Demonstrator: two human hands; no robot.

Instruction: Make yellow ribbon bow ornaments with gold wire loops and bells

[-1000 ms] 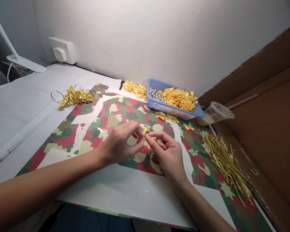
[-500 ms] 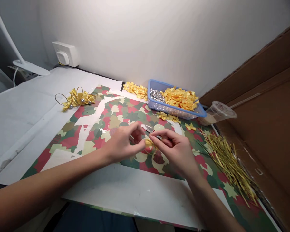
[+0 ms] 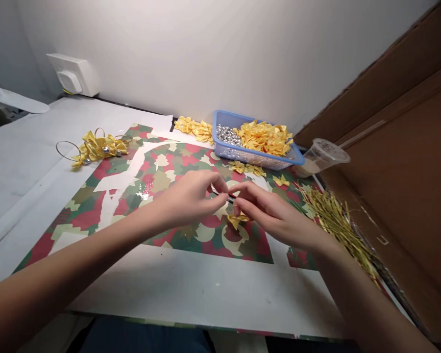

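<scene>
Stretching along your near edge, a white strip of work surface (image 3: 191,279) borders the patterned sheet (image 3: 183,238). Beyond that strip, a yellow bow (image 3: 235,222) shows under your right hand's (image 3: 279,215) fingertips, over the sheet; whether it is held or resting there is not discernible. Right fingers bent, tips drawn together. Your left hand (image 3: 193,198) is opposite, thumb and index curled toward the right fingertips, the two sets touching or nearly so. A slim dark tool (image 3: 231,198) shows between them; you cannot confirm from this angle that either hand grips it. To your right: a bundle of gold strips (image 3: 334,225). Farther off: one loose bow (image 3: 281,180), then more bows against the blue basket (image 3: 242,154), which holds silver beads (image 3: 228,136) and yellow bows. Left of the basket, another bow pile (image 3: 194,129). At back, the pale wall (image 3: 161,54).
</scene>
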